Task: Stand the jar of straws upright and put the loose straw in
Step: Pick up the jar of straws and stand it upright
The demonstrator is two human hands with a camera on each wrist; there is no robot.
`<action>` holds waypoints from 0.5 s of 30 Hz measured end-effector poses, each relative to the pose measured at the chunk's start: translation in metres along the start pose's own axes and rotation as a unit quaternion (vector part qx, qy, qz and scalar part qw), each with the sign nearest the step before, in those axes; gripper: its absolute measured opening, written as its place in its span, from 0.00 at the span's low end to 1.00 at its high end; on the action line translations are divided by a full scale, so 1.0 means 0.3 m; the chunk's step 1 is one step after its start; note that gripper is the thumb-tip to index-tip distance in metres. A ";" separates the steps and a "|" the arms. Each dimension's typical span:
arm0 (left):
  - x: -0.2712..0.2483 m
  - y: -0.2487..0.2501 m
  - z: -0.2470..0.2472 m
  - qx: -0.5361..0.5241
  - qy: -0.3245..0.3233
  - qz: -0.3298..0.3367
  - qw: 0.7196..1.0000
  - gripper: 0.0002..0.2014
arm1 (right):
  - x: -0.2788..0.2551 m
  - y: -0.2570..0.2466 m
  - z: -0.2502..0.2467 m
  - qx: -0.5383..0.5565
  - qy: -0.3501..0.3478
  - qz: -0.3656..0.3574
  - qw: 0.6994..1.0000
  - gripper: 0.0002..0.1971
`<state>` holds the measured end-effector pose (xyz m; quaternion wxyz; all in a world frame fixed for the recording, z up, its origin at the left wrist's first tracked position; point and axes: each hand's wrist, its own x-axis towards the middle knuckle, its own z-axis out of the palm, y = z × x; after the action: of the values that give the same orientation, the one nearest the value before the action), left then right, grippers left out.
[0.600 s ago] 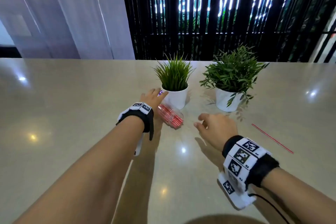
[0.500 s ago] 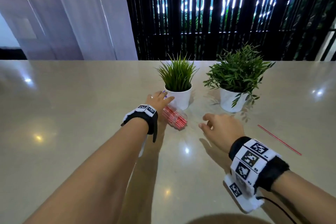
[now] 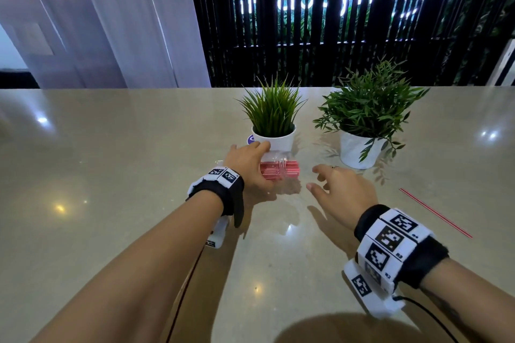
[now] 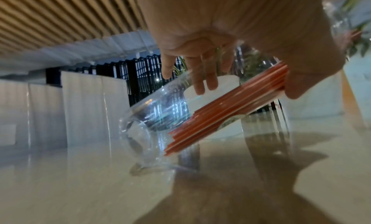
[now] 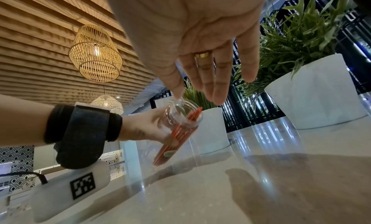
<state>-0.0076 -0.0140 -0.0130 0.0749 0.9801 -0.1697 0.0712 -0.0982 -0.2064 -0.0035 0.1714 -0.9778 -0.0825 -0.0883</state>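
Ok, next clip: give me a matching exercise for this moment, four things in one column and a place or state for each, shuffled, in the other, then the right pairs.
Things:
1. jar of straws
2. loose straw
3. right hand
4. grass plant

Places or states:
A. lying flat on the table, right of both hands
B. open, holding nothing, beside the jar
C. tilted, base on the table, gripped by the left hand
D. upright in a white pot just behind the jar

Pairs: 1-C, 2-A, 3-B, 4-D
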 end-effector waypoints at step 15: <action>-0.054 0.184 -0.063 -0.433 0.164 -0.091 0.882 0.29 | -0.011 0.095 -0.132 0.034 0.040 0.040 0.998 0.12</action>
<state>-0.0437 -0.0569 0.0095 0.5250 0.8354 -0.0787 0.1428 -0.1017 -0.2472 0.0234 0.2112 -0.9696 -0.0391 -0.1171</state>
